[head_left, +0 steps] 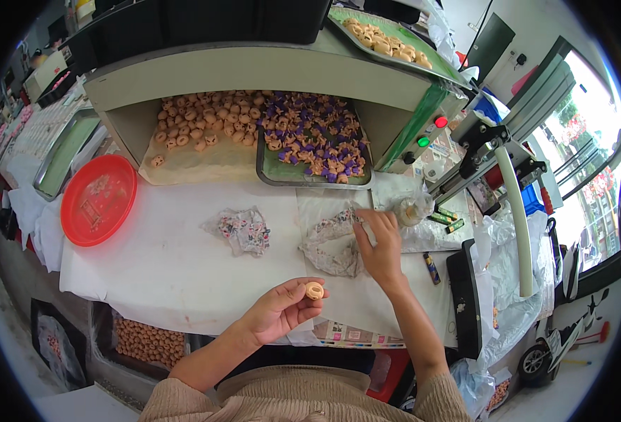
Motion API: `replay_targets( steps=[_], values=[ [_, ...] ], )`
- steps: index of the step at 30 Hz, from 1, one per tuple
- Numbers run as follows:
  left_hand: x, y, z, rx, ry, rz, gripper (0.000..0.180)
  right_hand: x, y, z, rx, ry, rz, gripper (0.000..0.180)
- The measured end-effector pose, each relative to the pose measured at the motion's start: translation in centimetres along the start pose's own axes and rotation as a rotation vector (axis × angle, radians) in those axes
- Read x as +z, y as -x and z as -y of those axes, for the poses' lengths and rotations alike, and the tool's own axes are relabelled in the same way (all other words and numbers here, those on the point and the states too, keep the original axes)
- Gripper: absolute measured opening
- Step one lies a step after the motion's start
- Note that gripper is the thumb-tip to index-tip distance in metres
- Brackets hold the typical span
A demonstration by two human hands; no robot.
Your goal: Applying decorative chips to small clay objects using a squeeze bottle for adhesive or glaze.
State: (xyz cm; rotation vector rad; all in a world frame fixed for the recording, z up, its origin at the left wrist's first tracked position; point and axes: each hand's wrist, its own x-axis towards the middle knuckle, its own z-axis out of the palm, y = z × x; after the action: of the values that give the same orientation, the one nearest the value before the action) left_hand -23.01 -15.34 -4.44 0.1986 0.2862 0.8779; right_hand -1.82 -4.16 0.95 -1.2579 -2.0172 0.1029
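Note:
My left hand (282,310) is in front of me, its fingers and thumb closed on a small round tan plastic head (314,290) with an opening in its face. Farther away and to the right, my right hand (380,243) has its thumb and fingertips drawn together at the edge of a crumpled clear plastic bag (331,243). Anything between those fingertips is too small to make out. Another crumpled bag (243,231) with small dark and red pieces lies to the left on the white table covering (156,260).
Beyond the bags, a low-roofed machine shelters loose tan heads (208,116) and a tray (264,169) of purple-and-tan figures. A red basin (106,221) stands left. At right are a lever press (514,218), a black bin (468,302) and small cylinders (432,269). More heads fill a crate (149,341) below.

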Motion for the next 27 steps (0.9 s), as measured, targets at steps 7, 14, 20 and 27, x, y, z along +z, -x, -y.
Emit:
replay_targets(
  steps=[7,14,20,27],
  values=[
    [1.9,1.9,-1.0,0.032,0.009,0.008,0.038,6.8,-11.7,-0.9,-0.404,0.148,0.241,0.028],
    [1.8,4.9,-2.7,0.083,0.069,0.006,0.039,10.2,-13.9,2.3,-0.272,0.564,0.467,0.028],
    [2.0,4.8,-2.6,0.067,0.068,0.012,0.038,7.9,-13.7,0.6,-0.199,0.235,0.396,0.026],
    [0.9,3.2,-2.7,0.148,0.011,-0.060,0.037,1.2,-5.8,4.9,0.455,-0.804,0.448,0.013]
  ],
)
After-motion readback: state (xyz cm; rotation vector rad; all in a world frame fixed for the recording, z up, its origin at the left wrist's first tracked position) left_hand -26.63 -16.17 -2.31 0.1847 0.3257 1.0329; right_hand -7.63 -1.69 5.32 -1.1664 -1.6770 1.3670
